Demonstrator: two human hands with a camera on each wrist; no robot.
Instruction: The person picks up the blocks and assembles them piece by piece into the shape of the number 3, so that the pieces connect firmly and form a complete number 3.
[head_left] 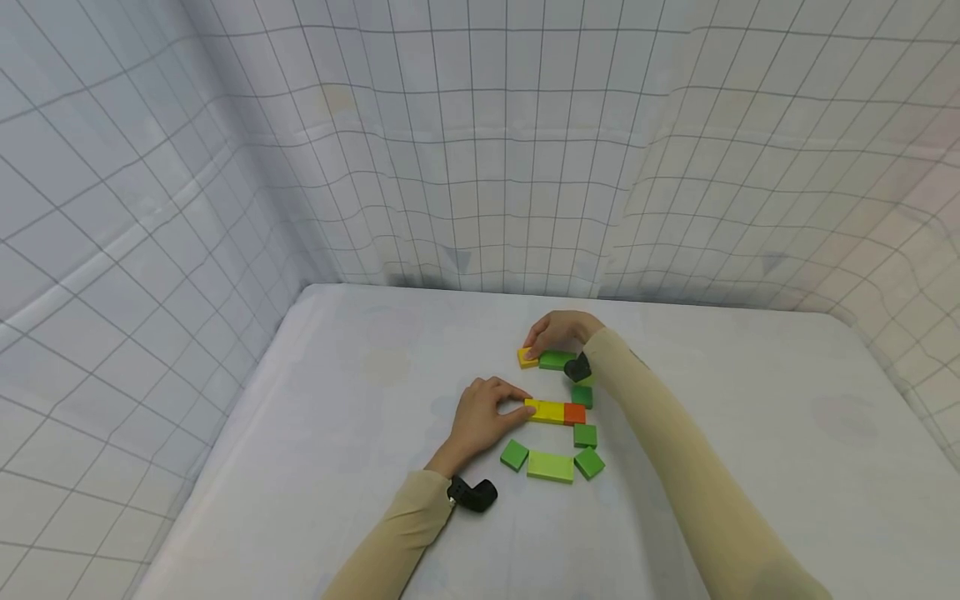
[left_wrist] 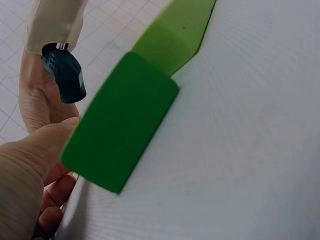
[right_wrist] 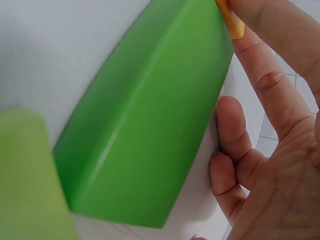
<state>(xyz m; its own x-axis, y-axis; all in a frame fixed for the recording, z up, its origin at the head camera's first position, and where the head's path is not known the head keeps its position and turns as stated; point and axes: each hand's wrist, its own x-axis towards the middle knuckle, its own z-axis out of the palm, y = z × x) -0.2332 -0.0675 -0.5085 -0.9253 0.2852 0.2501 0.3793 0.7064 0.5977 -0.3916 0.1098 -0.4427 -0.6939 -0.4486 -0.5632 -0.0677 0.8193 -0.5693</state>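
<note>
In the head view my left hand [head_left: 480, 414] pinches the left end of a yellow block [head_left: 547, 412] between thumb and forefinger. An orange-red block [head_left: 574, 414] touches its right end. Farther back, my right hand [head_left: 562, 329] pinches a small orange-yellow block [head_left: 526, 360], placed against the left end of a long green block [head_left: 557, 361]. The right wrist view shows that orange-yellow block [right_wrist: 236, 22] under the fingers, at the green block's far end. A green block [left_wrist: 120, 122] partly covers the left hand [left_wrist: 30, 175] in the left wrist view.
Small green blocks [head_left: 582, 397] [head_left: 585, 435] run down the right side of the arrangement. At the front lie a light-green block [head_left: 551, 467] and two turned green blocks [head_left: 514, 455] [head_left: 589, 462]. Gridded white curtains [head_left: 510, 150] surround the white table [head_left: 360, 350].
</note>
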